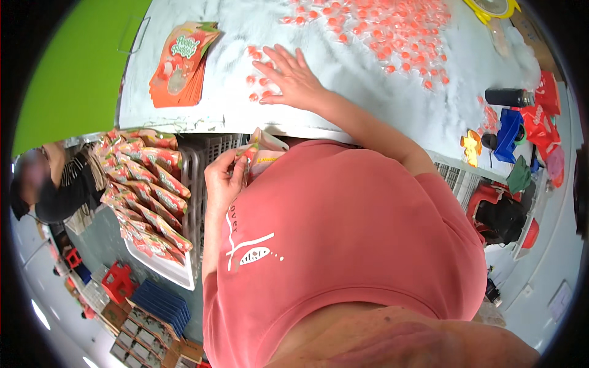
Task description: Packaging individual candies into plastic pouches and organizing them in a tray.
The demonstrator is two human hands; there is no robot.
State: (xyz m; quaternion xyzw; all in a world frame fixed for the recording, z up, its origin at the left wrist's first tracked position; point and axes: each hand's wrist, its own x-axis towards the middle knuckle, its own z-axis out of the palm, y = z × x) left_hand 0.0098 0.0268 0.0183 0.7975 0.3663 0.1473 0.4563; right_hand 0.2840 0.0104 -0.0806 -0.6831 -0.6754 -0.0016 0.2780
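My right hand (293, 83) lies flat on the white-covered table with its fingers spread. Several small red wrapped candies (253, 96) lie beside and partly under its fingertips. Just below the table's front edge, my left hand (226, 175) pinches a red and white pouch (265, 158), whose mouth gapes toward the table. How full the pouch is cannot be seen. To the left of my right hand, a fanned stack of flat orange-red pouches (178, 73) rests on the tabletop. A large spread of the same wrapped candies (405, 37) covers the far part of the table.
At my left, a white crate (189, 270) is piled with filled pouches (150, 190). A person (61, 190) sits beyond it, near a green panel (73, 73). On the right are a dark bottle (509, 97), a blue tape dispenser (508, 135) and red bags (546, 141).
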